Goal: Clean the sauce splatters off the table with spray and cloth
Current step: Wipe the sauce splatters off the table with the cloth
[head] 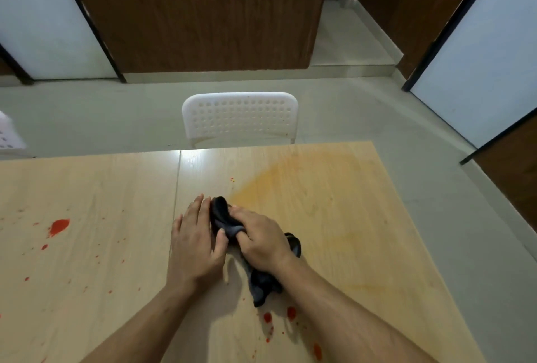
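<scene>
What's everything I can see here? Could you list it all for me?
Table: one, light wood, fills the lower half of the view.
Cloth: one, dark grey, bunched near the table's middle.
Sauce splatters: many, red, mostly on the table's left part and near its front edge.
Smear: one, orange, wide patch on the table's far right part.
Chair: one, white with a holed back, behind the far edge of the table.
Doors: dark brown wood, along the back.
Left hand: one, flat beside the cloth, fingers straight.
Right hand: one, gripping the cloth.
</scene>
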